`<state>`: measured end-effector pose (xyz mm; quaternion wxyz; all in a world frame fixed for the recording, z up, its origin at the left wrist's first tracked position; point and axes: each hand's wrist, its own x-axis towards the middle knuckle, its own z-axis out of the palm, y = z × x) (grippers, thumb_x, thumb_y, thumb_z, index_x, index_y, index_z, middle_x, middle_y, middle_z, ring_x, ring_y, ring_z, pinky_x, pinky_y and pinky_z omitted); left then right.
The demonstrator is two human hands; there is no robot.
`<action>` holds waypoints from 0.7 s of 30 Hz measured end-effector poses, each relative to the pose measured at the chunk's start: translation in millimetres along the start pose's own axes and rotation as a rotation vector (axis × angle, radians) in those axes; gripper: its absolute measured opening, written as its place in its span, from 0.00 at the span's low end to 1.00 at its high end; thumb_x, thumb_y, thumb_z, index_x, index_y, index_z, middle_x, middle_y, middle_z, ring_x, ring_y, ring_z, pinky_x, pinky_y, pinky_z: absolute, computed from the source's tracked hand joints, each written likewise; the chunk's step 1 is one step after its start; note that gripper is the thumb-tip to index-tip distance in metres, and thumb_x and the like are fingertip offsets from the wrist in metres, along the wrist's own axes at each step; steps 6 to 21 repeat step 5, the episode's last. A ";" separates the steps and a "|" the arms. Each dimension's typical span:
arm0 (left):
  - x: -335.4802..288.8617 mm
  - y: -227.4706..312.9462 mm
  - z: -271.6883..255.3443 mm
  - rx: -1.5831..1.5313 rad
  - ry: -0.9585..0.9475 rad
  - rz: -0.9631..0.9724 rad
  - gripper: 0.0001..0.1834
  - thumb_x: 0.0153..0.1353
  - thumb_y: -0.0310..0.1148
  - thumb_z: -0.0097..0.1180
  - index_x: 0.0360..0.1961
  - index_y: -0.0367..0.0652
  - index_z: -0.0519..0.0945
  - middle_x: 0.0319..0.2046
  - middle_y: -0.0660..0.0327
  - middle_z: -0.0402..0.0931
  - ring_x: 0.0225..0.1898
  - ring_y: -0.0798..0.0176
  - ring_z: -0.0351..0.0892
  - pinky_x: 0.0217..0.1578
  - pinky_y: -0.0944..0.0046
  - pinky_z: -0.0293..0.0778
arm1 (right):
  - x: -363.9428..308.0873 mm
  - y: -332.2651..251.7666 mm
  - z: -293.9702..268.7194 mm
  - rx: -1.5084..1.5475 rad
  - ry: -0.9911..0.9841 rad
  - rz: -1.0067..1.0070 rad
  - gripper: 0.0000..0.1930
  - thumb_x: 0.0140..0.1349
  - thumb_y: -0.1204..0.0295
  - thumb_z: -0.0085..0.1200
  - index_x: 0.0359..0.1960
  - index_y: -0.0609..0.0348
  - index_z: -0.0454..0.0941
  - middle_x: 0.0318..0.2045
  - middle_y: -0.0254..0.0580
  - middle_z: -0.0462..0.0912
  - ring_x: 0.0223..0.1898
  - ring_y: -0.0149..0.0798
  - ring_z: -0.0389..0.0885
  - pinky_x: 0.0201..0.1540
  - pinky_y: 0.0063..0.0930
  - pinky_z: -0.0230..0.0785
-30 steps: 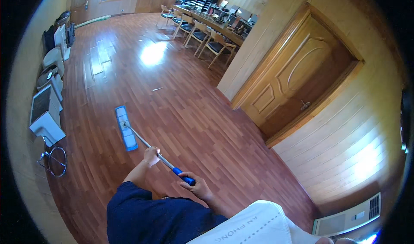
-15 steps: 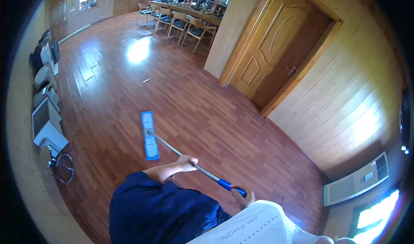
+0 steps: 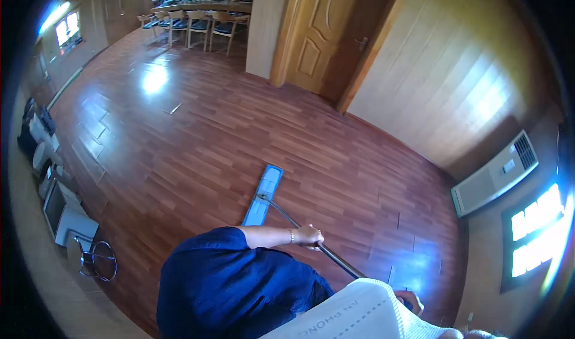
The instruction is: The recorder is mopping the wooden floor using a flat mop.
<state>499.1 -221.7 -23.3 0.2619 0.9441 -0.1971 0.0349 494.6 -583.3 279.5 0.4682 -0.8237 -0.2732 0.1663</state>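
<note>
A flat mop with a light blue pad (image 3: 264,194) rests on the reddish wooden floor (image 3: 197,135). Its thin metal handle (image 3: 342,263) slants back toward me at the lower right. My left hand (image 3: 309,236), with a bracelet at the wrist, is closed around the middle of the handle. My right hand (image 3: 411,300) holds the upper end of the handle and is partly hidden behind a white cloth brim (image 3: 359,315). My dark blue shirt (image 3: 233,285) fills the lower middle.
A wooden door (image 3: 320,36) and panelled wall (image 3: 443,75) stand ahead to the right. A white floor-standing air conditioner (image 3: 496,174) is at the right wall. Chairs and a long table (image 3: 203,18) sit far off. Machines (image 3: 57,204) and a metal stool (image 3: 96,260) line the left wall.
The view has swung right and the mop pad has slid to the right across the floor. Both hands kept their grip on the handle, and the right hand now sits lower right.
</note>
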 end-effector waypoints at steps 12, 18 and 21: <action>44.9 50.0 10.7 -0.109 -0.167 0.161 0.15 0.55 0.50 0.58 0.24 0.51 0.79 0.22 0.60 0.79 0.31 0.51 0.81 0.33 0.45 0.73 | -46.0 31.4 -78.7 -0.123 -0.266 0.279 0.09 0.58 0.67 0.58 0.39 0.52 0.84 0.36 0.40 0.83 0.35 0.27 0.78 0.32 0.20 0.67; 44.9 50.0 10.7 -0.109 -0.167 0.161 0.15 0.55 0.50 0.58 0.24 0.51 0.79 0.22 0.60 0.79 0.31 0.51 0.81 0.33 0.45 0.73 | -46.0 31.4 -78.7 -0.123 -0.266 0.279 0.09 0.58 0.67 0.58 0.39 0.52 0.84 0.36 0.40 0.83 0.35 0.27 0.78 0.32 0.20 0.67; 44.9 50.0 10.7 -0.109 -0.167 0.161 0.15 0.55 0.50 0.58 0.24 0.51 0.79 0.22 0.60 0.79 0.31 0.51 0.81 0.33 0.45 0.73 | -46.0 31.4 -78.7 -0.123 -0.266 0.279 0.09 0.58 0.67 0.58 0.39 0.52 0.84 0.36 0.40 0.83 0.35 0.27 0.78 0.32 0.20 0.67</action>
